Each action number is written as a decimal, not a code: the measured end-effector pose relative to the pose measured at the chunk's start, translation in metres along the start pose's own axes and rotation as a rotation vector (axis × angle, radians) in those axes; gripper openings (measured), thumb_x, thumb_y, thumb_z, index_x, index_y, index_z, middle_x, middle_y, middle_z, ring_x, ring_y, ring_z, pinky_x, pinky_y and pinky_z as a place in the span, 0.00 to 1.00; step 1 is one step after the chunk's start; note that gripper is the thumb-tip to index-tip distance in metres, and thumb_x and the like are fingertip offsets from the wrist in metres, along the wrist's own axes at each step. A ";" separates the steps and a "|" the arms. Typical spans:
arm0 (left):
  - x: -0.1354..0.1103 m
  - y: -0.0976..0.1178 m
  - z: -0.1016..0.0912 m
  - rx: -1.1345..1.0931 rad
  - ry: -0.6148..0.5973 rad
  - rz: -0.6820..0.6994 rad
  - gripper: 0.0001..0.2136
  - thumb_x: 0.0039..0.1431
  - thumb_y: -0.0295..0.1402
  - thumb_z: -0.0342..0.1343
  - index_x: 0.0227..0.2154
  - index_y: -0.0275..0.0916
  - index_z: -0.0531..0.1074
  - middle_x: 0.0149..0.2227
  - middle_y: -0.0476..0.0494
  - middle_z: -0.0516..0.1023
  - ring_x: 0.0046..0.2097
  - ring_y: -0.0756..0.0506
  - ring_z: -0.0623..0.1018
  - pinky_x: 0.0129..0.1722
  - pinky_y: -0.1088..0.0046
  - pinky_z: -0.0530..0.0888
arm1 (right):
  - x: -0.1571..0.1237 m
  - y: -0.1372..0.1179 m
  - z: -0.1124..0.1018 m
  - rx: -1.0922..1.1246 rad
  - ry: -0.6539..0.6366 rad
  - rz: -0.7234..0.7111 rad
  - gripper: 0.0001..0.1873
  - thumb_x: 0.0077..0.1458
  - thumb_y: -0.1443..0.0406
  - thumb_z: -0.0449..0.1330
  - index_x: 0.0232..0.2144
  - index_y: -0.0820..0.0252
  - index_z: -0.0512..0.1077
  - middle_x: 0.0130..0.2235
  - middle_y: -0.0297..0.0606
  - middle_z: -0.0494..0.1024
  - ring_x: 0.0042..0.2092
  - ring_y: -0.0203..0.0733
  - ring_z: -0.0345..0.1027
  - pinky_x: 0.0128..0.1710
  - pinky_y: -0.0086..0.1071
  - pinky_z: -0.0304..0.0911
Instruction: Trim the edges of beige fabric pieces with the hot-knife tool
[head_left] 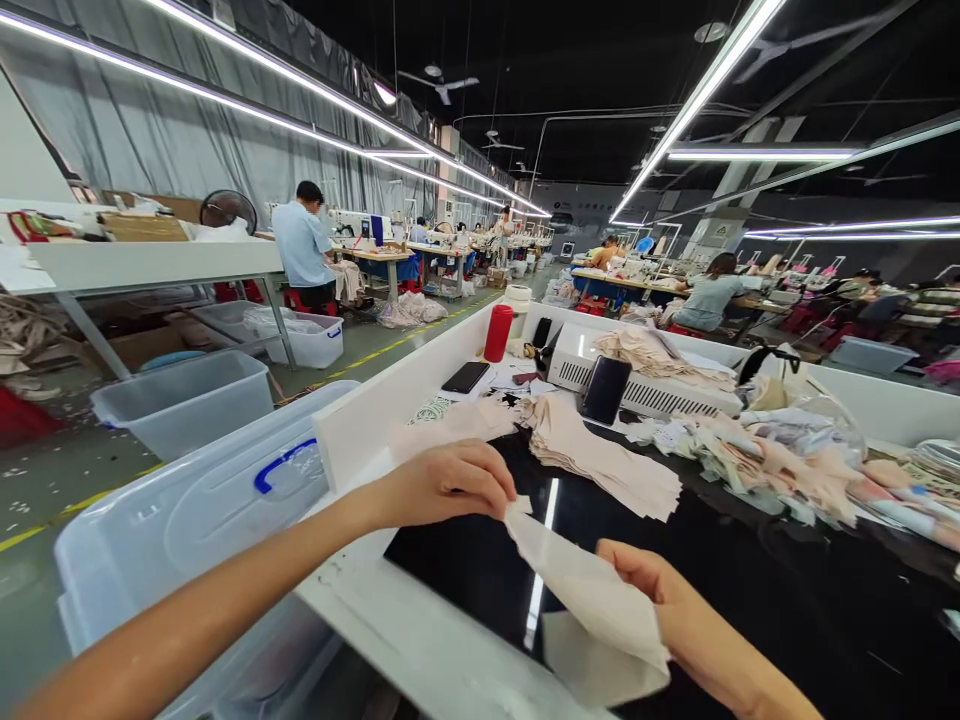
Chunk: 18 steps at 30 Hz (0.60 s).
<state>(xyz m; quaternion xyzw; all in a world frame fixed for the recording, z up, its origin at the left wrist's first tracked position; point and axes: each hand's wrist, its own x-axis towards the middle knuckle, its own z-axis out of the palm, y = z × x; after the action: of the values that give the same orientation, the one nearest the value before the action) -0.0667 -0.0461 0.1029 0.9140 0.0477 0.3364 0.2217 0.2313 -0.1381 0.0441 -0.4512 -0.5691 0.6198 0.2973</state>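
A pale beige fabric piece (pixel 589 575) is stretched between my two hands above a glossy black tabletop (pixel 457 540). My left hand (pixel 457 485) pinches its far narrow end, where a small white tab (pixel 523 504) shows beside the fingertips. Along the near right edge, my right hand (pixel 649 590) grips the cloth, with most of the fingers hidden behind it. The lower part of the piece hangs folded over the dark surface. Just beyond lies a fanned stack of similar beige pieces (pixel 600 455).
A phone (pixel 606 390) leans on a white vented box (pixel 652 390); another phone (pixel 466 377) lies near a red bottle (pixel 498 333). Heaped fabric scraps (pixel 780 450) cover the right side. A lidded plastic bin (pixel 202 520) stands at left. People sit at sewing machines beyond.
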 end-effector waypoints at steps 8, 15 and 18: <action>-0.049 -0.040 0.028 0.319 0.055 -0.473 0.10 0.72 0.28 0.50 0.40 0.40 0.78 0.49 0.41 0.79 0.51 0.43 0.77 0.54 0.66 0.73 | 0.008 0.021 -0.008 -0.759 0.278 0.187 0.17 0.60 0.48 0.55 0.34 0.53 0.68 0.28 0.30 0.65 0.31 0.38 0.57 0.31 0.31 0.50; -0.034 0.006 0.091 0.040 -0.137 -0.425 0.13 0.67 0.36 0.64 0.52 0.40 0.77 0.53 0.43 0.80 0.56 0.43 0.78 0.60 0.69 0.71 | 0.013 0.019 -0.003 -0.866 0.286 0.222 0.18 0.61 0.47 0.48 0.37 0.51 0.68 0.31 0.33 0.69 0.34 0.42 0.63 0.34 0.33 0.54; -0.038 -0.002 0.101 0.135 -0.225 -0.470 0.30 0.64 0.47 0.66 0.64 0.41 0.69 0.67 0.35 0.69 0.69 0.34 0.67 0.71 0.52 0.58 | 0.012 0.017 -0.003 -0.855 0.293 0.210 0.20 0.59 0.46 0.47 0.38 0.51 0.68 0.30 0.33 0.68 0.33 0.42 0.62 0.34 0.34 0.53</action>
<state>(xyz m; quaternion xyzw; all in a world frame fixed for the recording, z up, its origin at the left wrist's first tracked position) -0.0317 -0.0914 0.0112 0.9222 0.2562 0.1677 0.2361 0.2316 -0.1296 0.0247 -0.6712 -0.6768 0.2861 0.0974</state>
